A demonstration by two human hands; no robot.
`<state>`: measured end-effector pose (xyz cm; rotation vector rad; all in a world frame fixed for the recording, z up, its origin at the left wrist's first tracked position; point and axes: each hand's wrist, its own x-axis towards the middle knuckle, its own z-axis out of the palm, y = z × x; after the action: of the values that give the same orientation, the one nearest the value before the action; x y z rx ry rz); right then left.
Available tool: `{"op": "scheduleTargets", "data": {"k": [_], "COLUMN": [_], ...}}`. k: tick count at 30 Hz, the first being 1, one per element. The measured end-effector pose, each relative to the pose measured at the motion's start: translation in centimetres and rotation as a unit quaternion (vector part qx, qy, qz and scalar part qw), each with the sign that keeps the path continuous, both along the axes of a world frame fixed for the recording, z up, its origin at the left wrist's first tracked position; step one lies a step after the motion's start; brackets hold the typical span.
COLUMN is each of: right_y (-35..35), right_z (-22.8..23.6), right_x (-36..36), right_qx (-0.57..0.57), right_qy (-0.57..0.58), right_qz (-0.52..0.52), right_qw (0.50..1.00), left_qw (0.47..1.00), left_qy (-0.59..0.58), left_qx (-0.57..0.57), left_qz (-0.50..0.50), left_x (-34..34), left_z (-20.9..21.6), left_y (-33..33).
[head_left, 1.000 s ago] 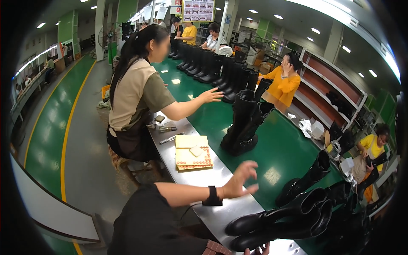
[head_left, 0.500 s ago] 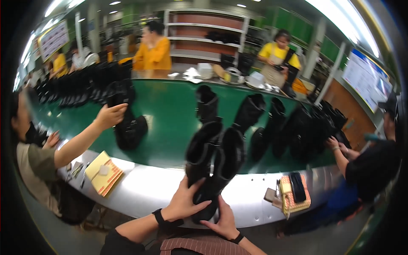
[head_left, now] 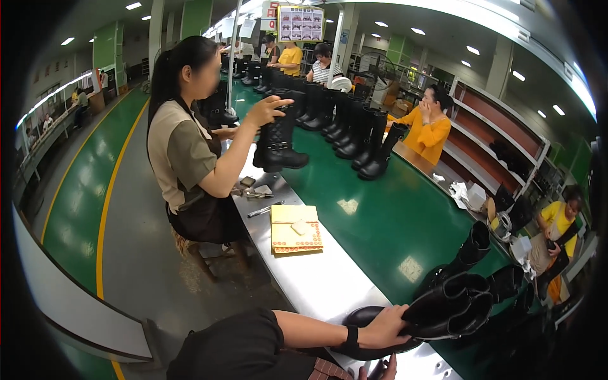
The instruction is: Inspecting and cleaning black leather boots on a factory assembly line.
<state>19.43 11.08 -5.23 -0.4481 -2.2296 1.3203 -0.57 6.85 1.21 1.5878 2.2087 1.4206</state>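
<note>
Boot [head_left: 437,310] now flat under left hand [head_left: 386,326]

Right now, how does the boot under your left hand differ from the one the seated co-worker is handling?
The boot under the left hand lies on its side at the near end of the steel ledge; the co-worker's boot stands upright on the green belt. The lying boot looks smooth and plain; the upright boot is quilted with buckle straps. The left hand grips near the sole; the co-worker's hand rests on the top. Both are black, tall boots.
</note>
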Motion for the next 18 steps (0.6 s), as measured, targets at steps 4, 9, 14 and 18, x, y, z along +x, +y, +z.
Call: {"op": "scheduleTargets", "data": {"k": [4, 9, 14, 18], "right_y": [0.7, 0.9, 0.6, 1.2], "right_z": [-3.4, -4.9, -1.7, 1.1], "right_x": [1.6, 3.1, 1.5, 0.5], "right_qx": [0.025, -0.013, 0.194, 0.258], "right_qy": [-0.030, -0.073, -0.045, -0.043], "right_qz": [-0.079, -0.121, -0.134, -0.102], "right_qw": [0.996, 0.990, 0.971, 0.960], "left_qw": [0.977, 0.991, 0.994, 0.988], "left_qy": [-0.194, -0.119, -0.029, 0.011], "left_qx": [0.081, -0.024, 0.017, 0.019], "left_qz": [-0.024, 0.052, 0.104, 0.151], "left_x": [-2.6, -9.1, -18.2, -25.6], "left_z": [1.0, 3.9, 7.2, 8.1], "left_y": [-1.8, -4.3, 0.2, 8.6]}}
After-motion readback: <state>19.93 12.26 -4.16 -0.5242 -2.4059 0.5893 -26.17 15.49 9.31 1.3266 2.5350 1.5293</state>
